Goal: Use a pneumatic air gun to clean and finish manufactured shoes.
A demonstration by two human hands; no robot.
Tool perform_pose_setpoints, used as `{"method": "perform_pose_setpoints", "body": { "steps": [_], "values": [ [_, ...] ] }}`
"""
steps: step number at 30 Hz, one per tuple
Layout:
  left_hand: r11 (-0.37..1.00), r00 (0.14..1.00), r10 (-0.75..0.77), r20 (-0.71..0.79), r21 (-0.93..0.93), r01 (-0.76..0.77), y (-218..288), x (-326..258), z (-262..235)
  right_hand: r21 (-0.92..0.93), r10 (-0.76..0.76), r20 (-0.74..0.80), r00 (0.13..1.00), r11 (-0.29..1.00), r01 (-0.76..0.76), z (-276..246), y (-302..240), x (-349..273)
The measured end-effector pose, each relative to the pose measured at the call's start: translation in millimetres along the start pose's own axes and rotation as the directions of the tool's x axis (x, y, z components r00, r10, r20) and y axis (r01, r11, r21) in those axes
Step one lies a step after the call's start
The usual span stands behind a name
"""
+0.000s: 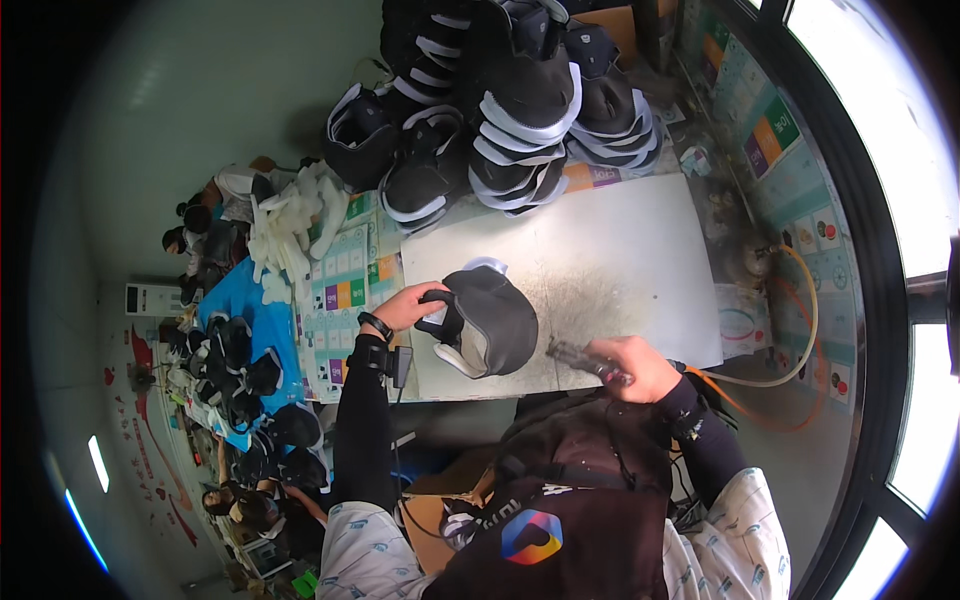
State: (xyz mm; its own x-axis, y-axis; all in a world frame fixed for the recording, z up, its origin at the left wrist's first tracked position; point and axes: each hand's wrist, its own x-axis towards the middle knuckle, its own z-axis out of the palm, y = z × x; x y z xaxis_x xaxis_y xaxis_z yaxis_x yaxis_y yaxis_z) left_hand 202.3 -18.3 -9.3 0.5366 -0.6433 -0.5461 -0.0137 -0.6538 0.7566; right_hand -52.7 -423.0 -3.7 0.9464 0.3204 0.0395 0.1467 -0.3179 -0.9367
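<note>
A black shoe upper (500, 320) with a pale lining edge lies tilted over the white board (640, 250) in front of me. My left hand (408, 305) is closed on its collar at the left side, with the fingers hooked over the rim. To its right, my right hand (640, 368) is wrapped round a dark spray gun (580, 358), whose nozzle points left toward the upper without touching it. An orange hose (720, 395) runs off near this hand. Dark residue stains the board between upper and gun.
Stacked black uppers with light edges (520, 120) fill the table's far side. White pieces (290, 225) and a blue sheet (235, 300) lie to the left, near other people (225, 205). A pale hose (805, 330) loops at right beside the window frame (885, 250).
</note>
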Motion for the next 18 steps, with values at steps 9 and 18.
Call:
{"method": "perform_pose_setpoints", "body": {
  "steps": [9, 18],
  "values": [
    [0.976, 0.994, 0.093, -0.055, 0.201, -0.08, 6.8, 9.7, 12.2, 0.006, 0.041, 0.082, 0.996, 0.999, -0.042, -7.9, -16.0, 9.2],
    [0.957, 0.989, 0.125, -0.077, 0.272, -0.1, 17.7, 12.8, 19.8, 0.04, -0.011, 0.03, 0.999, 0.999, 0.009, 1.7, -14.6, 21.6]
  ]
}}
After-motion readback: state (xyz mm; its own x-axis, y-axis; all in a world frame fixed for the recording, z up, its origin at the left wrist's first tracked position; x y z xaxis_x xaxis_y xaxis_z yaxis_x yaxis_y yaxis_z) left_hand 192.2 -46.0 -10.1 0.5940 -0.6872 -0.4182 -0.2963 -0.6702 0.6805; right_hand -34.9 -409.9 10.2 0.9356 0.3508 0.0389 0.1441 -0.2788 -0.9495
